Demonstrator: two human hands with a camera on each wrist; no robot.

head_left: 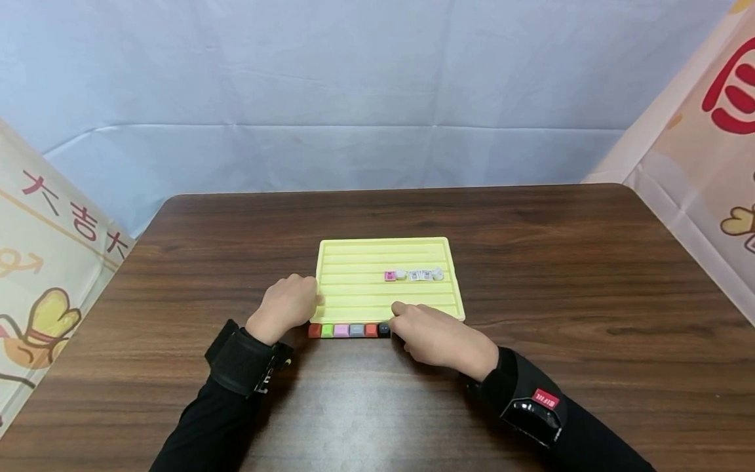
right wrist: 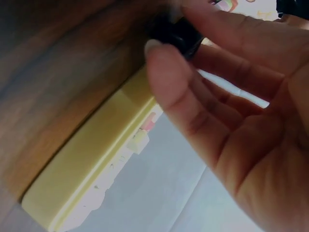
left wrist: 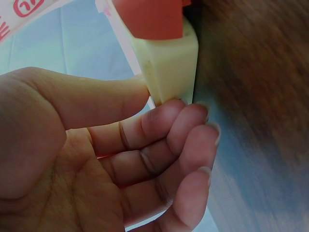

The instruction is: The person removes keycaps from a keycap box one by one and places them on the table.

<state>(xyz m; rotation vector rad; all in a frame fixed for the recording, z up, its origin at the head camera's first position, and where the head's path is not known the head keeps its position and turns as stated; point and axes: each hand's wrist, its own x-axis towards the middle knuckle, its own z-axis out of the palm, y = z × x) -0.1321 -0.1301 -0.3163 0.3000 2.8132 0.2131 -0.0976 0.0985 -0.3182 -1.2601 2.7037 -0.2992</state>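
A pale yellow ridged tray (head_left: 354, 262) lies on the table. My left hand (head_left: 289, 305) grips its left edge; in the left wrist view the thumb and fingertips pinch the tray's pale side (left wrist: 174, 67). Along the front edge runs a row of small coloured cubes, from a brown-red cube (head_left: 315, 330) through a green cube (head_left: 327, 330) and others to a black cube (head_left: 384, 330) at the right end. My right hand (head_left: 439, 337) pinches this black cube (right wrist: 178, 36) between thumb and fingers, which partly hide it.
On the tray, right of its middle, sit a pink block (head_left: 390, 276), a small white piece (head_left: 400, 275), white printed blocks (head_left: 421, 275) and a whitish rounded piece (head_left: 438, 274). Brown wooden table (head_left: 236, 242) surrounds the tray; a pale blue cloth (head_left: 330, 98) hangs behind.
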